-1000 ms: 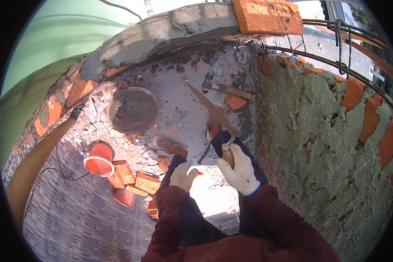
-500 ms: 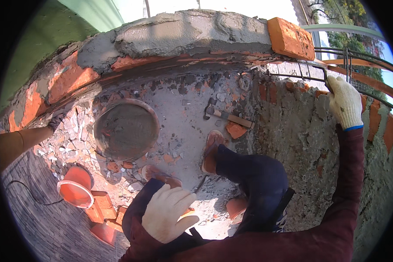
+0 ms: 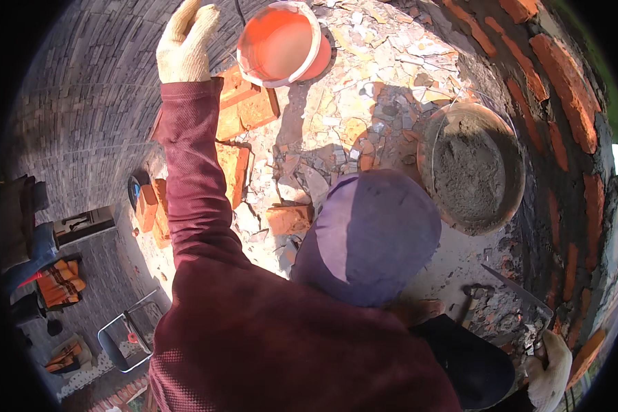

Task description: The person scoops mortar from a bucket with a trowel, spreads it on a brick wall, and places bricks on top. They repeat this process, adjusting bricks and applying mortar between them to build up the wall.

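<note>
My left hand [image 3: 185, 48], in a cream knit glove, reaches to the top edge beside the grey slatted surface. Its thumb and a finger stand apart with nothing seen between them; the other fingers are partly hidden. Close by are an orange bucket [image 3: 278, 41] with a pale rim and orange bricks [image 3: 250, 113]. At the lower right, my gloved right hand [image 3: 551, 371] grips a trowel [image 3: 518, 287], its thin blade pointing up and left beside the brick wall [image 3: 563, 103]. A round tub [image 3: 468, 168] of grey mortar stands beyond the blade.
A hammer [image 3: 472, 302] lies on the floor near the trowel. Broken tile and rubble [image 3: 350, 103] cover the ground. A rounded purple-blue cloth shape [image 3: 371, 237] blocks the middle. Chair-like metal tubing [image 3: 127, 336] and hung clothing [image 3: 60, 281] are at the left.
My view has swung left, toward the bucket and bricks. The left hand has stretched out from near my lap. The right hand is away from the metal rods, with a trowel now visible.
</note>
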Demonstrator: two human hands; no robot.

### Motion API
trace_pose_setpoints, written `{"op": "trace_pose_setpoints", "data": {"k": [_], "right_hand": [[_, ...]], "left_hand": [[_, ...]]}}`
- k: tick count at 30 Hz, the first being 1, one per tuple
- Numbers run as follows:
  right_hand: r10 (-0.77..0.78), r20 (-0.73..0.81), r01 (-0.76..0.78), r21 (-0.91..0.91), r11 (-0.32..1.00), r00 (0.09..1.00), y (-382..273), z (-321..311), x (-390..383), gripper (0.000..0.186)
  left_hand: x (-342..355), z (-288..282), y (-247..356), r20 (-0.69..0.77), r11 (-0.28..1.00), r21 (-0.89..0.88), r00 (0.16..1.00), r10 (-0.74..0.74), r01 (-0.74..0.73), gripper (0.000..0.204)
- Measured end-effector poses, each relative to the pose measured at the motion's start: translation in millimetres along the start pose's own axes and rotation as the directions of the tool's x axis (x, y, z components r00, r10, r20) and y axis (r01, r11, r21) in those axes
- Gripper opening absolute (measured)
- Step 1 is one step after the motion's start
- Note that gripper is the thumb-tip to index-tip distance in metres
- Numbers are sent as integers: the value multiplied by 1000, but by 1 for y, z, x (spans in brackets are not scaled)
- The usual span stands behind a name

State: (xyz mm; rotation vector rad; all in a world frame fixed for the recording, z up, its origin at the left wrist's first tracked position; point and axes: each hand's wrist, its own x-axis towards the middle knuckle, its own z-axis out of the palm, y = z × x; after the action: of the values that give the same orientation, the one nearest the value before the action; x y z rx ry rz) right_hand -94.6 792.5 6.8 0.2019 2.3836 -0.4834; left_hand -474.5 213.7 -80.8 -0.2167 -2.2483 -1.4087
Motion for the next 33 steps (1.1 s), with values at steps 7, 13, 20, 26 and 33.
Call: {"op": "trace_pose_setpoints", "data": {"k": [7, 13, 20, 26, 33], "right_hand": [[175, 20, -175, 211, 962, 984, -6, 16, 29, 50], [326, -9, -305, 328, 894, 945, -19, 18, 35, 54], [272, -107, -193, 470, 861, 956, -8, 27, 71, 31], [445, -158, -312, 514, 799, 881, -16, 38, 65, 68], [363, -189, -270, 390, 881, 912, 0, 38, 75, 57]], "left_hand": [[-87, -218, -210, -95, 538, 760, 882, -462, 364, 65], [-116, -144, -215, 230, 266, 960, 777, -586, -84, 120], [2, -99, -231, 414, 149, 902, 711, -568, -406, 148], [2, -96, -239, 401, 201, 906, 600, -692, -374, 141], [-68, -139, -192, 428, 355, 904, 544, -722, -240, 133]]}}
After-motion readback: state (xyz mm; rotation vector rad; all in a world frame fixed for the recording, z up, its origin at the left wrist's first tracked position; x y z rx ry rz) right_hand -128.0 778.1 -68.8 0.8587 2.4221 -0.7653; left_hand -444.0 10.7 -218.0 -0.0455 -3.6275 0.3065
